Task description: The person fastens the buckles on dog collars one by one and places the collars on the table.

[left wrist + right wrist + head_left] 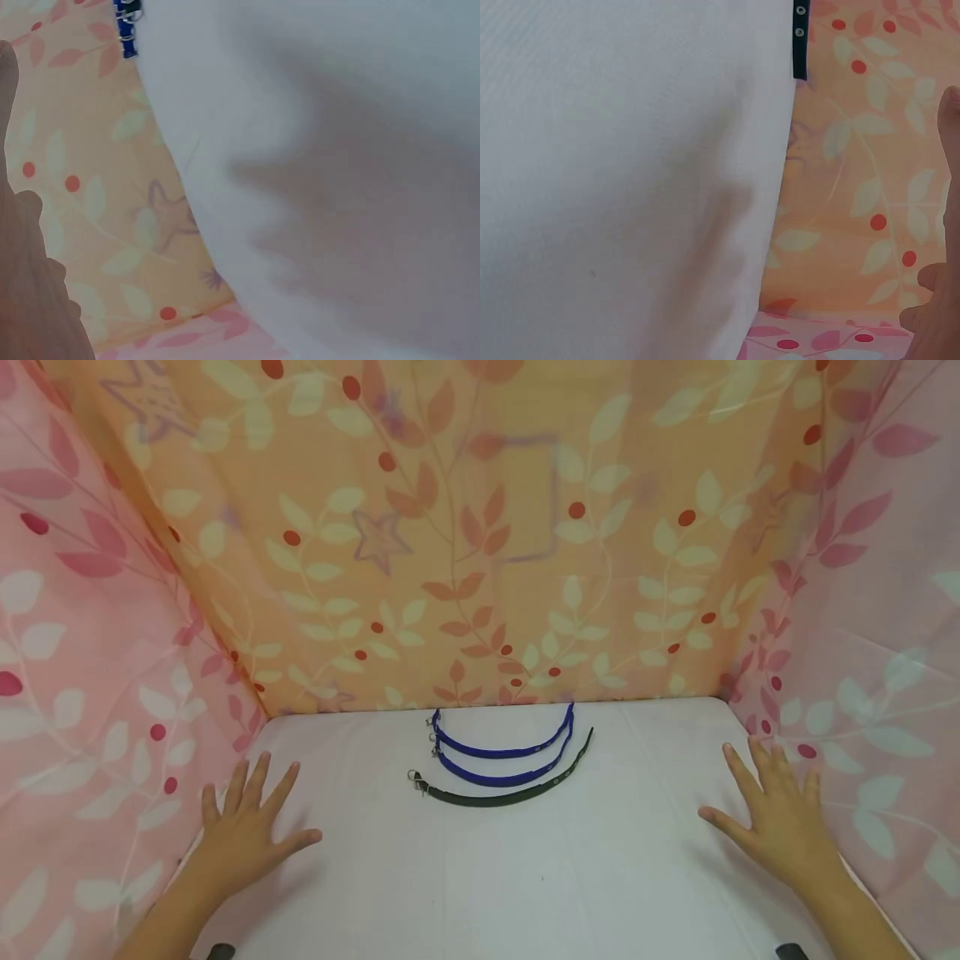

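Three buckled collars lie curved on the white table, one behind another. At the back is a blue collar (491, 753), in front of it a second blue collar (495, 782), and nearest a dark green collar (480, 802). Their metal buckles and rings are on the left; the tail ends curve up on the right. Over the table's left side my left hand (240, 843) is spread, holding nothing. My right hand (783, 827) mirrors it on the right, fingers also spread. Blue buckle ends (127, 34) show in the left wrist view, and a dark eyeleted strap end (800, 52) in the right.
A white cloth-covered table (510, 877) spreads between the hands. Behind it rises an orange leaf-patterned curtain (525, 610), with pink patterned cloth (97, 710) along the left and more pink cloth (900, 693) along the right. Small black objects poke in at the bottom edge.
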{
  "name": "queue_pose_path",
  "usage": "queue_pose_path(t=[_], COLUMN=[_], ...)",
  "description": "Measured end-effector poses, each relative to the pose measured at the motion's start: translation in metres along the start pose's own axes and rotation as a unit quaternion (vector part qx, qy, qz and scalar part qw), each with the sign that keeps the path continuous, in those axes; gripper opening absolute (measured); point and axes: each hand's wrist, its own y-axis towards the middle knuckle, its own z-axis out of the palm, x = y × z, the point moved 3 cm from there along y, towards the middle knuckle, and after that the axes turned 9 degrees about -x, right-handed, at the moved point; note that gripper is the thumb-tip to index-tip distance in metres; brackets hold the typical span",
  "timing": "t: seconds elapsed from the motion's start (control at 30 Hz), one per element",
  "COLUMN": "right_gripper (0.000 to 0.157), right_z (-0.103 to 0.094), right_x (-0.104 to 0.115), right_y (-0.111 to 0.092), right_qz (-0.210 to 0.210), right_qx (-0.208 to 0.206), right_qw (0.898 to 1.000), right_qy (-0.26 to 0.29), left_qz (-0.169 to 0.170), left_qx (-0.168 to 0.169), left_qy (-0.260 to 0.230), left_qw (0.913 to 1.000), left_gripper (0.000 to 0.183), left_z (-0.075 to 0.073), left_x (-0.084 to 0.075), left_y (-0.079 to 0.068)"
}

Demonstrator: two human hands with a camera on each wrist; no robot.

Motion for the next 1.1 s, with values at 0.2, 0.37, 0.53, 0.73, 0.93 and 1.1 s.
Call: queue_pose_path(t=[0.2,0.37,0.53,0.73,0.93,1.1], right_gripper=[0.103,0.1,0.099,0.097,0.092,0.089], right_z=[0.003,0.004,0.008,0.014,0.019,0.024], right_x=[0.001,0.005,0.011,0.019,0.027,0.031], right_y=[0.002,0.002,0.004,0.006,0.01,0.013], right_qz=[0.013,0.023,0.033,0.042,0.056,0.08], right_qx=[-0.011,-0.032,-0.043,-0.046,-0.049,-0.04], right_qw=[1.0,0.998,0.997,0.994,0.99,0.986], right_qy=[0.025,0.045,0.061,0.088,0.122,0.143], left_qz=[-0.021,-0.031,-0.041,-0.055,-0.061,-0.064], left_qx=[0.006,0.002,0.005,0.01,0.008,0.015], left_qy=[-0.044,-0.082,-0.115,-0.145,-0.155,-0.174], left_qw=[0.9988,0.9962,0.9925,0.9878,0.9859,0.9825], left_gripper=[0.104,0.102,0.101,0.101,0.108,0.114], left_z=[0.0,0.008,0.016,0.025,0.036,0.046], left_x=[-0.01,-0.016,-0.027,-0.041,-0.051,-0.056], left_y=[0.008,0.012,0.015,0.019,0.024,0.027])
